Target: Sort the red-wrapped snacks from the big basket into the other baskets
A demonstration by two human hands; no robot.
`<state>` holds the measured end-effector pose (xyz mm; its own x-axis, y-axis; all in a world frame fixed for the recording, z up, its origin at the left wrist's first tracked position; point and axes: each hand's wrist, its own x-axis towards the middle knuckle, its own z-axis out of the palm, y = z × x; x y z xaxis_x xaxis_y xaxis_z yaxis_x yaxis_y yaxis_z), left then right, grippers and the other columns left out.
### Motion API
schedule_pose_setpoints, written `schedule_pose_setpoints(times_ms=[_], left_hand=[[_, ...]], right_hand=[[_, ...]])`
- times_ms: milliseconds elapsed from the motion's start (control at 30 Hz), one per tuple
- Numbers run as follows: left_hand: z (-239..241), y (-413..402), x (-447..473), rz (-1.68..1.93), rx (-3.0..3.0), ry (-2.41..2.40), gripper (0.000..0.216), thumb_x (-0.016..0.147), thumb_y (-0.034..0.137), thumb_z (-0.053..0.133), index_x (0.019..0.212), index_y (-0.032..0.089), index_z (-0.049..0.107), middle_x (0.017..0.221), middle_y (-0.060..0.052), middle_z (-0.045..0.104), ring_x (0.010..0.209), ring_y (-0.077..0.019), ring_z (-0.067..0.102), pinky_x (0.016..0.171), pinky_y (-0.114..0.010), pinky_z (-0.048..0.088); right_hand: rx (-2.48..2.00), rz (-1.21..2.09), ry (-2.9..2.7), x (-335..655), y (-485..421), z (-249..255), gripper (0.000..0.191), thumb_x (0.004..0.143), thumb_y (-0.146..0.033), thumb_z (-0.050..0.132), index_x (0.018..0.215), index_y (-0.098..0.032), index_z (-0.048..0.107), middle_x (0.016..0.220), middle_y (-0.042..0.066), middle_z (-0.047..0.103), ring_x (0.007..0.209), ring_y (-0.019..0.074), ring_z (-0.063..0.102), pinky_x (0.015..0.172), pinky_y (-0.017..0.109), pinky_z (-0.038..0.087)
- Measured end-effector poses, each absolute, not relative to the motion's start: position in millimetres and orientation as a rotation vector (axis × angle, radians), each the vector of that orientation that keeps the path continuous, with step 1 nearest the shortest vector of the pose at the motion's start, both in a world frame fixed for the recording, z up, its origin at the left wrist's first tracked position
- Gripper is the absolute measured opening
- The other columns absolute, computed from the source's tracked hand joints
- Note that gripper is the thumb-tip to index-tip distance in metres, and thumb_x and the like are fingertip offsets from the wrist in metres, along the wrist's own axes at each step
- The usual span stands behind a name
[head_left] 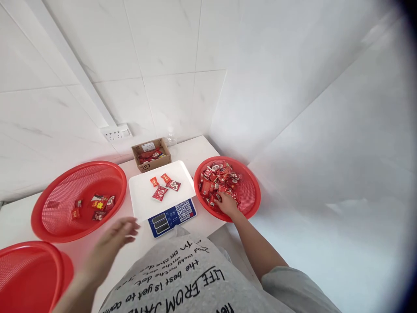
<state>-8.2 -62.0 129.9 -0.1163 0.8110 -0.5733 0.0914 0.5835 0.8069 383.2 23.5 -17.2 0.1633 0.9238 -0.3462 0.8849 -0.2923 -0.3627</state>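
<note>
My right hand (pixel 226 203) reaches into the right red plastic basket (pixel 252 191), its fingers bent around a small red wrapped candy packet in the pile (pixel 221 176); the fingertips are partly hidden. My left hand (pixel 112 245) hangs over the table near the scale, slightly blurred, its fingers loosely curved and apart with nothing seen in them. Between the hands stands a digital scale with a white pan (pixel 179 191) and a blue keypad panel (pixel 171 217). On the pan lie two larger red packets (pixel 160 193) and two small orange-red ones (pixel 166 178).
Left of the scale, a large red basket (pixel 61 195) holds several packets (pixel 99 202). Another red basket (pixel 29 278) is at the lower left. Behind the scale sits a cardboard box (pixel 156 162) with red packets inside. White walls and a socket (pixel 115 133) border the white table (pixel 192 150).
</note>
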Motion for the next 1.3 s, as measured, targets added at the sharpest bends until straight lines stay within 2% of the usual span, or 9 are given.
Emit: schedule_pose_setpoints(times_ms=[100,200,400,500,700,1000,1133,1200,1300], left_hand=[[108,-66,14,0.628,0.729,1.427,0.041,0.063,0.052,0.073,0.089,0.020,0.067,0.084,-0.004,0.066,0.078,-0.0191,0.061,0.072,-0.030,0.049],[99,-63,29,0.617,0.680,1.366,0.043,0.061,0.055,0.072,0.086,0.020,0.065,0.081,-0.003,0.064,0.074,-0.0167,0.059,0.069,-0.028,0.047],[113,-50,32,0.640,0.813,1.374,0.037,0.070,0.052,0.066,0.091,0.021,0.064,0.086,-0.003,0.064,0.081,-0.0181,0.057,0.077,-0.030,0.046],[112,-51,35,0.616,0.814,1.378,0.038,0.069,0.052,0.066,0.091,0.020,0.063,0.085,-0.004,0.064,0.081,-0.0188,0.057,0.077,-0.031,0.046],[105,-55,41,0.548,0.801,1.362,0.045,0.063,0.053,0.069,0.091,0.019,0.061,0.082,-0.003,0.063,0.079,-0.0187,0.057,0.076,-0.032,0.046],[106,-48,49,0.578,0.829,1.322,0.044,0.070,0.053,0.064,0.096,0.017,0.061,0.087,-0.005,0.063,0.081,-0.0182,0.057,0.077,-0.031,0.045],[105,-42,64,0.626,0.766,1.229,0.057,0.070,0.050,0.067,0.116,0.019,0.053,0.117,-0.012,0.058,0.101,-0.0223,0.056,0.081,-0.033,0.047],[100,-39,69,0.647,0.738,1.175,0.062,0.069,0.047,0.069,0.122,0.020,0.050,0.123,-0.012,0.055,0.099,-0.0215,0.057,0.079,-0.032,0.048],[86,-36,70,0.656,0.756,1.210,0.049,0.068,0.045,0.069,0.106,0.016,0.058,0.090,-0.006,0.066,0.068,-0.0135,0.059,0.065,-0.028,0.046]], right_hand=[[-2.318,0.807,-1.866,371,28,-18,0.061,0.079,-0.044,0.059,0.133,-0.020,0.046,0.136,0.015,0.049,0.127,0.0330,0.041,0.102,0.047,0.030],[-2.317,0.849,-1.876,363,33,-21,0.070,0.074,-0.043,0.065,0.136,-0.019,0.042,0.138,0.018,0.046,0.125,0.0351,0.043,0.099,0.048,0.032],[-2.248,0.962,-1.846,376,40,-21,0.027,0.081,-0.017,0.053,0.106,-0.018,0.064,0.104,0.009,0.068,0.096,0.0218,0.063,0.081,0.028,0.044],[-2.238,0.975,-1.774,385,41,-18,0.027,0.081,-0.009,0.046,0.097,-0.017,0.066,0.094,0.007,0.070,0.087,0.0179,0.064,0.075,0.025,0.044],[-2.160,1.004,-1.651,381,41,-16,0.019,0.070,-0.005,0.056,0.078,-0.018,0.066,0.085,0.004,0.070,0.080,0.0173,0.062,0.073,0.024,0.042],[-1.926,0.932,-1.269,368,39,38,0.014,0.079,-0.030,0.049,0.087,-0.021,0.057,0.088,0.004,0.065,0.085,0.0206,0.059,0.076,0.032,0.044],[-1.652,1.239,-1.221,317,26,57,0.021,0.075,-0.040,0.055,0.083,-0.020,0.055,0.076,0.002,0.065,0.071,0.0188,0.061,0.065,0.030,0.048],[-1.451,1.529,-1.135,287,17,60,0.023,0.069,-0.040,0.063,0.078,-0.020,0.055,0.071,0.000,0.064,0.067,0.0174,0.060,0.063,0.030,0.047],[-1.318,1.718,-1.150,257,5,59,0.026,0.066,-0.040,0.068,0.079,-0.019,0.059,0.072,-0.001,0.065,0.071,0.0167,0.060,0.068,0.029,0.047]])
